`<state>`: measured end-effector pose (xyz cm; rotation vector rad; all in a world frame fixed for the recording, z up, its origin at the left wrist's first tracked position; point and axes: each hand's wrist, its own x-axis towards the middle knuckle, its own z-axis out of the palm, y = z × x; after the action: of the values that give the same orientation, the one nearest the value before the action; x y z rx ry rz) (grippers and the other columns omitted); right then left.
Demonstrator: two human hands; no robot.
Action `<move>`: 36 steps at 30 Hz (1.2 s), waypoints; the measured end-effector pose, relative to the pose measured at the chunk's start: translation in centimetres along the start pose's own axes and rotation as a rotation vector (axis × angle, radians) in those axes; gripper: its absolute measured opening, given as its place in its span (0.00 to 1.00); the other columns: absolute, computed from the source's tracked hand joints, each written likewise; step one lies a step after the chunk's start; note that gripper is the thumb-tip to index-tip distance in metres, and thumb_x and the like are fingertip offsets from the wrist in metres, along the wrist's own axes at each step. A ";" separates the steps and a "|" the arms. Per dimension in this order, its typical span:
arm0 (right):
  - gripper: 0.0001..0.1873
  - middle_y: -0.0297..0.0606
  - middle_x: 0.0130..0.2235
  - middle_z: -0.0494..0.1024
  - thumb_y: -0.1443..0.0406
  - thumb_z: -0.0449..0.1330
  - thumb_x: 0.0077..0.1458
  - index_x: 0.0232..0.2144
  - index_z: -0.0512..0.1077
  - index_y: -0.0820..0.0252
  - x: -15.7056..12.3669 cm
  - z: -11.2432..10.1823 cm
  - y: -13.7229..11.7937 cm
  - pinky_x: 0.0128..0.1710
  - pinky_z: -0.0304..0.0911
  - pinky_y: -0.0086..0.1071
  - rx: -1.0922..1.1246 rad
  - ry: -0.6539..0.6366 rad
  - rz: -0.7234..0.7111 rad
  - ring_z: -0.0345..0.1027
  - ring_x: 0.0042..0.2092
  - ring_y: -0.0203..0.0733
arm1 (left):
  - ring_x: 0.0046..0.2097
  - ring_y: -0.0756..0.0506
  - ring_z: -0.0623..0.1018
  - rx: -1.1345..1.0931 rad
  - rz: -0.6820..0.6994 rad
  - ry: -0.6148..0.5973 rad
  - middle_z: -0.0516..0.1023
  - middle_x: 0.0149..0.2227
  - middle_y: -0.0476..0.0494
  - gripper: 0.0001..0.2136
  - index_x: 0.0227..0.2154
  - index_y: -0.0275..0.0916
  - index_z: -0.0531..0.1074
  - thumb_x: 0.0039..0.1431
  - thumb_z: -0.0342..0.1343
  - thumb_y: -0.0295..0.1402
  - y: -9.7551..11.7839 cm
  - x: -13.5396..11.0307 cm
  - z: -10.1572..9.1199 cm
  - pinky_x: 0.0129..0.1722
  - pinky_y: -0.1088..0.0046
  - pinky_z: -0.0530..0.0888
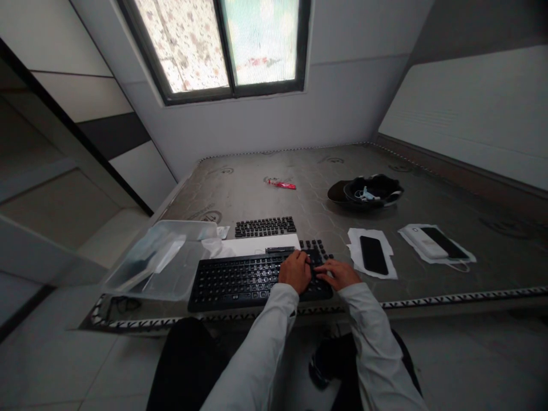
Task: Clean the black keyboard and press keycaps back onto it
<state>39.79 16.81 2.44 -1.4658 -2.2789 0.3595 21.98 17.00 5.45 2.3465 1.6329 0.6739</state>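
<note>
From my end, both hands are down at the right end of the black keyboard (240, 281), which lies at the near edge of the grey patterned surface (428, 171), straight in front of me. My left hand (295, 270) sits on the keys with its fingers curled down and knuckles up. Whether they pinch a keycap or only press on one, I cannot tell. My right hand (340, 274) lies just beside it, fingers reaching leftward over the keyboard's right corner. I cannot tell if anything is held there either. A block of loose keycaps (265, 226) lies beyond the keyboard, past a white sheet (257, 244), and a smaller cluster of keycaps (315, 246) sits just above my hands. So I judge the step in hand to be work on the keys of the right-hand section. The next move, as I read it, calls for a small, steady grip on a single key while the other hand pins the board flat. A clear plastic cover (162, 260) rests to the left, and a dark phone (373, 254) on a white cloth lies to the right.
</note>
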 end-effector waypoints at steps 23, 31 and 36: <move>0.11 0.36 0.34 0.77 0.65 0.59 0.50 0.36 0.78 0.49 0.6 0.0 -0.7 0.35 0.64 0.30 -0.022 -0.077 -0.007 0.70 0.34 0.38 | 0.39 0.48 0.72 0.001 0.010 -0.015 0.71 0.38 0.47 0.06 0.34 0.42 0.67 0.56 0.48 0.27 -0.1 0.0 0.0 0.38 0.73 0.68; 0.10 0.35 0.32 0.77 0.66 0.60 0.49 0.35 0.76 0.53 0.5 -0.5 -0.6 0.34 0.65 0.30 0.042 -0.052 0.038 0.69 0.30 0.37 | 0.39 0.48 0.72 0.002 0.003 -0.017 0.71 0.39 0.47 0.06 0.35 0.42 0.68 0.56 0.48 0.27 0.1 0.0 -0.2 0.39 0.73 0.68; 0.09 0.34 0.31 0.76 0.67 0.60 0.48 0.34 0.74 0.56 0.3 -0.4 -0.7 0.35 0.65 0.30 0.096 -0.025 0.005 0.69 0.32 0.36 | 0.40 0.48 0.72 -0.003 -0.001 -0.015 0.71 0.38 0.47 0.07 0.35 0.42 0.68 0.56 0.48 0.26 0.0 0.0 -0.1 0.40 0.74 0.68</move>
<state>39.33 16.78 3.18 -1.4272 -2.2449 0.4836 21.98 16.96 5.54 2.3426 1.6255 0.6565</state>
